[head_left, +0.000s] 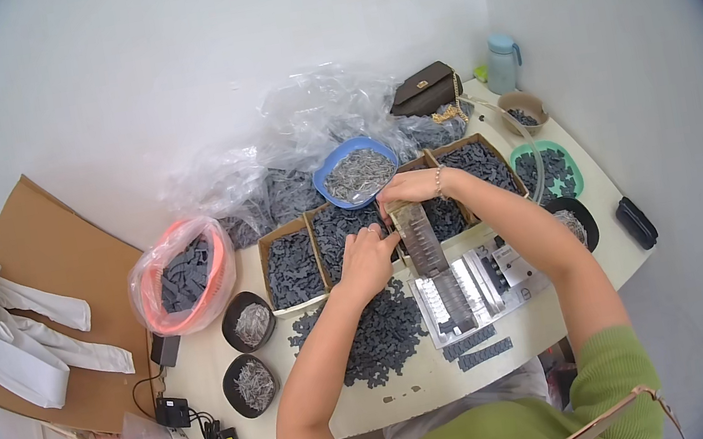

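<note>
A long, narrow see-through slotted holder (pixel 420 236) slopes up from a metal fixture (pixel 473 288) on the table, with dark grey pieces showing inside. My right hand (pixel 411 186) is closed around its upper far end. Just left of the holder, my left hand (pixel 362 262) has its fingers curled together close to its side; whatever they hold is hidden. Below my left hand lies a loose pile of small dark grey parts (pixel 383 334). Short rows of joined grey parts (pixel 485 354) rest in front of the fixture.
Behind my hands stands a divided cardboard box (pixel 325 300) of grey parts, with a blue bowl (pixel 321 189) of metal pins by its rear edge. Black bowls (pixel 229 333) of pins and a pink basket (pixel 222 272) are left. A green tray (pixel 577 174) and black case (pixel 636 222) sit right.
</note>
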The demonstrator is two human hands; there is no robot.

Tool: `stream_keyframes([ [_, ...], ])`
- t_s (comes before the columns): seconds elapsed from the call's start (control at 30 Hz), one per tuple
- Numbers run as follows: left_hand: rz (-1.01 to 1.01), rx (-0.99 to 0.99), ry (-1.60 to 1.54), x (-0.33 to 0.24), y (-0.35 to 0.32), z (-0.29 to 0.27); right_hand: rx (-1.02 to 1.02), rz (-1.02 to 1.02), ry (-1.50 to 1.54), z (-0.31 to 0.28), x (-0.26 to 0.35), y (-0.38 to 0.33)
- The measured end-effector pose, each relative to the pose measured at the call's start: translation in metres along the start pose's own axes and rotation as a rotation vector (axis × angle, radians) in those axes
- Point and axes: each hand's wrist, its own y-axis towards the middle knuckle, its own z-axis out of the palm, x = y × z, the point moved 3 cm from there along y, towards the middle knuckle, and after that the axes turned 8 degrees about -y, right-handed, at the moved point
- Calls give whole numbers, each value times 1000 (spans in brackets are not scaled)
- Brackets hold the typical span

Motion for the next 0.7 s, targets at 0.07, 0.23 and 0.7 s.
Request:
stream_keyframes([
  [0.07, 18, -71, -36, 2, -2, -3, 92, 59, 1, -1, 2, 3],
  [0.23, 36, -78, -106, 3, -7, -18, -9, 311, 43, 0, -15, 7],
  [0.7, 9, 19, -149, 6, -9, -14, 88, 425, -241, -22, 1, -20],
])
